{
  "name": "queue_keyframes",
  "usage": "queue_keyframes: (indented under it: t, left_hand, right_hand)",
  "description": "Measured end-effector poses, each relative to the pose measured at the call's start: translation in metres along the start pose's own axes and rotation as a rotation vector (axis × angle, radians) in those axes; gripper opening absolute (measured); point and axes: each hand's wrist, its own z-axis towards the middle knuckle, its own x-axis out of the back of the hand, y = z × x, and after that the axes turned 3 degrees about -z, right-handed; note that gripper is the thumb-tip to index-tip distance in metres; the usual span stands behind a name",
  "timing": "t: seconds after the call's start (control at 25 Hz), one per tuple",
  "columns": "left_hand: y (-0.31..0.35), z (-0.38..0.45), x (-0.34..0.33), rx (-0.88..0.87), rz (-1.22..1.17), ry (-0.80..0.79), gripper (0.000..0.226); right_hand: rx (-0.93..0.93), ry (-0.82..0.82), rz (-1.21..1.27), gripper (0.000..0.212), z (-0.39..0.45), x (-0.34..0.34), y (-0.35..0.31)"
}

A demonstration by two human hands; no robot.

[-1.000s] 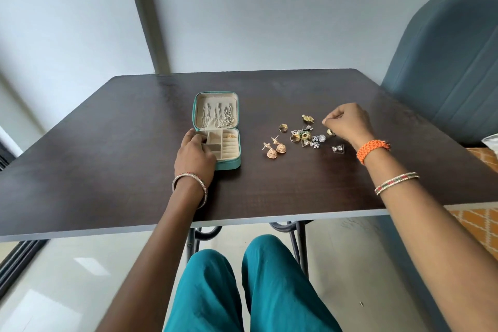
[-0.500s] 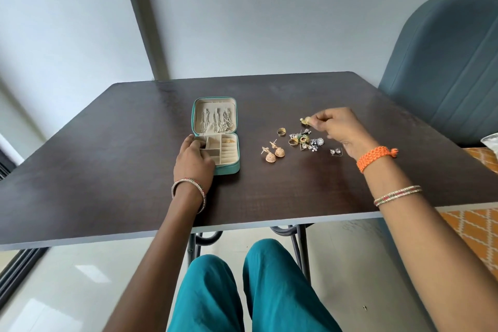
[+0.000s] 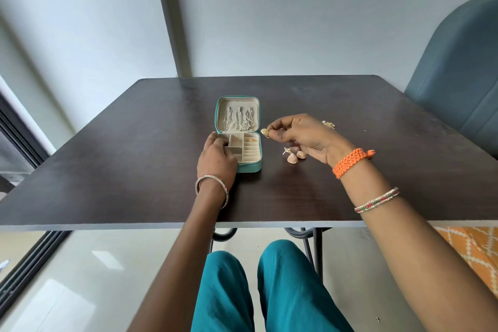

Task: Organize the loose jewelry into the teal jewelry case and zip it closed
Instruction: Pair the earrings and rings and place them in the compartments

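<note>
Two hands — right fingers pinch gold earring, left steadies open teal case.

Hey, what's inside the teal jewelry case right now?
In the teal jewelry case, silver chains hang in the lid, and a small gold piece lies in the tray. The left hand covers the tray's near-left compartments.

no text, label, brand, number or sign can be read anywhere in the head view.
</note>
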Motion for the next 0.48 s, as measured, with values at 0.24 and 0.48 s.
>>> queue_keyframes:
  t: [0.24, 0.48]
  left_hand:
    - [0.001, -0.002, 0.003, -0.010, -0.008, 0.004, 0.033]
    - [0.001, -0.002, 0.004, -0.002, -0.008, -0.006, 0.033]
  right_hand:
    - [-0.145, 0.041, -0.182, 0.022, 0.027, -0.026, -0.012]
    - [-0.270, 0.011, -0.378, 0.023, 0.043, -0.032, -0.013]
